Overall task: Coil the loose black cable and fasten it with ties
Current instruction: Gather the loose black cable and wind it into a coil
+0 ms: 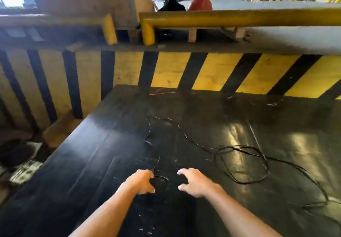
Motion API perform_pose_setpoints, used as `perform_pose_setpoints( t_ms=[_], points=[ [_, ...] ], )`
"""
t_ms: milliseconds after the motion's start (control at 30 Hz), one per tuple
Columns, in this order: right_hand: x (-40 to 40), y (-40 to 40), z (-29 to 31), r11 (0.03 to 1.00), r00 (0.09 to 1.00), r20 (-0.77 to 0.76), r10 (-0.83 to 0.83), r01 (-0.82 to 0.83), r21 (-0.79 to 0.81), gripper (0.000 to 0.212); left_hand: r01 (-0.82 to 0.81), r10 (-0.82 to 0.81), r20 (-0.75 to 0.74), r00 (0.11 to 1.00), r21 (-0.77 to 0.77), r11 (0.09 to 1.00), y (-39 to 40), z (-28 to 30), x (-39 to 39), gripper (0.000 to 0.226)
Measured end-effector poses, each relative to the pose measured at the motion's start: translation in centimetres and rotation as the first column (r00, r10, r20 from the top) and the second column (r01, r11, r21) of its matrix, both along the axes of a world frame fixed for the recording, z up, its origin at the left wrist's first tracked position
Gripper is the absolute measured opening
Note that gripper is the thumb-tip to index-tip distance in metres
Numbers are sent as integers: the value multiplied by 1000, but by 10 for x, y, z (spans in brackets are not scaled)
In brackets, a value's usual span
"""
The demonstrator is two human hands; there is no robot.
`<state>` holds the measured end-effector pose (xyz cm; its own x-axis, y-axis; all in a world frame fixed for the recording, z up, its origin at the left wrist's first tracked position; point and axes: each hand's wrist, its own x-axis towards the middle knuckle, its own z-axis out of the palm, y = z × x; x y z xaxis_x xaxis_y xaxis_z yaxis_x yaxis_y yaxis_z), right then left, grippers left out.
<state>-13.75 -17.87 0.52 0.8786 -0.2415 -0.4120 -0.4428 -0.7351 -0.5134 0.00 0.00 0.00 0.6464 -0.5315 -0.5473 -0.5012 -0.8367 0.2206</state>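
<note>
The loose black cable (245, 165) sprawls over a glossy black tabletop (103, 153), with wide loops at the right and a thin run trailing back toward the middle. One small loop of the cable (162, 178) lies between my hands. My left hand (141, 181) hovers at the near middle, its fingers curled in a C with thumb and fingers apart, the fingertips at that small loop. My right hand (196, 182) is beside it, fingers spread and nothing in it. The picture is blurred by motion.
Thin reddish strands (162, 92) lie along the table's far edge, more of them at the right (275, 104). Behind the table rises a yellow-and-black striped wall (203, 70) topped by a yellow rail (239, 18). The table's left edge drops to the floor (24, 170).
</note>
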Motion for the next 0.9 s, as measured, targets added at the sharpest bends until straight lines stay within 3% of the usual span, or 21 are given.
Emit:
perform_pose_setpoints(
  t_ms=[33,133,233,400,533,667,767,900],
  points=[
    [3,13,-10,998,1000,-16,24,-24,50,52,4,-5,9,1000,20,1000,3,-6,-2,64],
    [6,53,-34,988,989,-5,147,-147,-35,48,-41,44,51,998,-57,998,9,-22,-9,45],
    [3,64,-44,983,991,63,118,-107,-149,28,-105,109,19,994,-144,984,14,-30,-21,24],
    [-6,56,-13,994,987,134,-90,79,81,31,-183,189,-7,982,-301,936,16,2,-36,11],
    [-9,38,46,983,930,322,-178,157,92,26,-133,206,94,974,-497,858,12,68,-29,17],
    [-16,14,131,981,890,430,-150,187,-45,43,-46,251,242,937,-628,777,24,162,-16,21],
    [-34,-4,200,963,868,467,-168,245,-109,34,1,327,311,893,-726,688,45,233,-8,19],
    [-61,-11,279,974,843,499,-204,227,14,33,83,320,392,863,-733,676,70,291,-11,20]
  ],
)
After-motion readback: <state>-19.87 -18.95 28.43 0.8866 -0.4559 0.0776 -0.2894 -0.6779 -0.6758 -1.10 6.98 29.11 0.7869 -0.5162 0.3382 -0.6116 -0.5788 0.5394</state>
